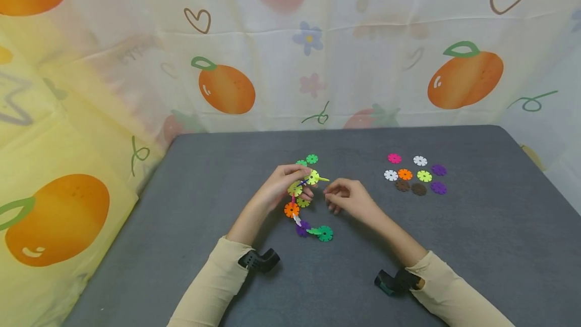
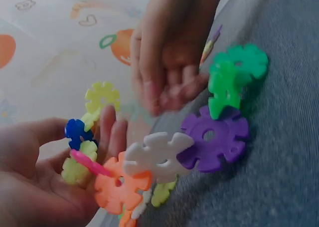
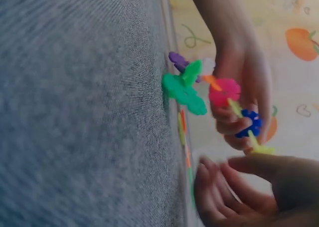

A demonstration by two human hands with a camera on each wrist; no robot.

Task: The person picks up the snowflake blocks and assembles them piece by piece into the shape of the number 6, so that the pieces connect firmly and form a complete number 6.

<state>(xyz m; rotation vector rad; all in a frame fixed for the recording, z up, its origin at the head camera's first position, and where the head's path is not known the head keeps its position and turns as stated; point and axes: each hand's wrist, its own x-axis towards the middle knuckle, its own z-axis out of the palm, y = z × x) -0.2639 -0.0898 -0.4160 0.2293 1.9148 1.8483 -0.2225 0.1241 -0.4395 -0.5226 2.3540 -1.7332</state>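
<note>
My left hand (image 1: pixel 288 181) grips the upper part of a chain of interlocked notched plastic discs (image 1: pixel 292 210). Thumb and fingers close around the part by a blue disc (image 2: pixel 79 133) and yellow ones. From there the chain runs through a pink disc (image 3: pixel 224 91), an orange disc (image 2: pixel 122 183), a white disc (image 2: pixel 158 156) and a purple disc (image 2: pixel 213 139). Two green discs (image 1: pixel 325 233) form its lower end, close over the table. My right hand (image 1: pixel 351 198), fingers bent and holding nothing, hovers just right of the yellow disc (image 1: pixel 313 177) at the upper end.
To the right on the grey table (image 1: pixel 476 266) lie several loose discs, among them a pink one (image 1: pixel 394 158), a brown one (image 1: pixel 419 189) and a purple one (image 1: pixel 439 188). Behind the left hand lies a green disc (image 1: pixel 311 158). A printed curtain (image 1: pixel 363 74) hangs behind the table.
</note>
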